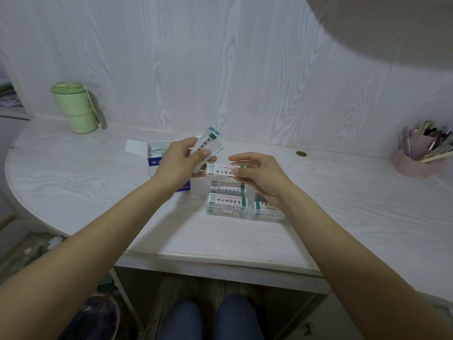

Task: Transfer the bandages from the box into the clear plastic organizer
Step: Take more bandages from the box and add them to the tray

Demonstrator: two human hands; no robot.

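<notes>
My left hand (181, 160) grips a small stack of white wrapped bandages (208, 143), tilted up above the open blue and white box (157, 158). More bandages show inside the box. My right hand (259, 175) pinches a single bandage strip (220, 170) held level just above the clear plastic organizer (230, 212). Several bandages with green print lie in the organizer's compartments; my right wrist hides its right part.
A green lidded cup (76, 109) stands at the back left of the white desk (269, 239). A pink holder full of pens (421, 153) sits at the far right. A small brass disc (301, 153) lies near the wall. My knees show below the desk edge.
</notes>
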